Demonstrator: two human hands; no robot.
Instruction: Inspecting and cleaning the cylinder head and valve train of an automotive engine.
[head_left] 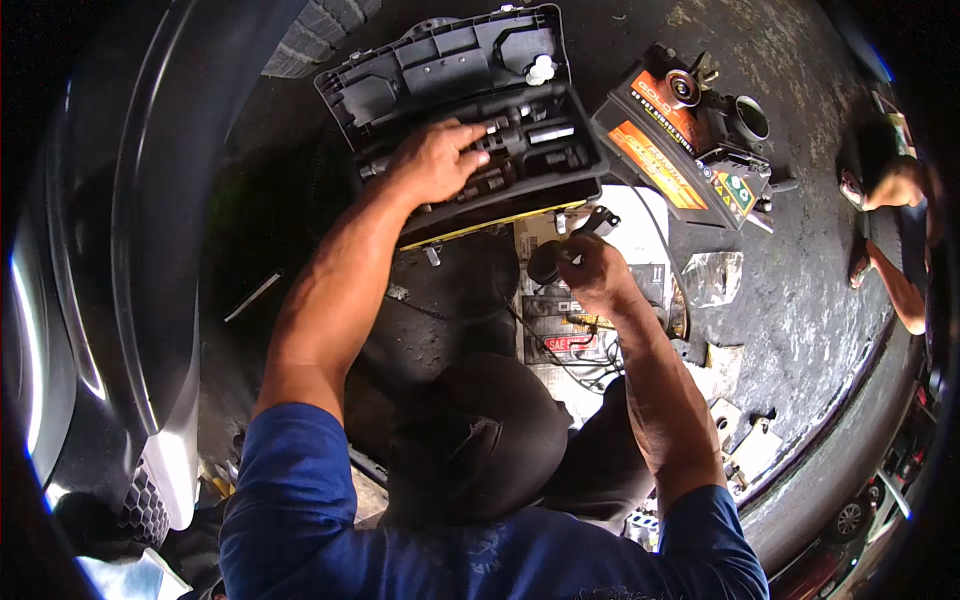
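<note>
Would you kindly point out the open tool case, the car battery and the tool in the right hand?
open tool case point(440, 55): head view, on the raised lid's inner face.
car battery point(655, 160): head view, on its orange side label.
black-handled tool point(545, 262): head view, on the round dark handle end beside the right hand point(595, 275).

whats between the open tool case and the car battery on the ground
In the head view, only a narrow strip of bare dark floor separates the open tool case from the car battery; nothing lies in that gap.
</note>
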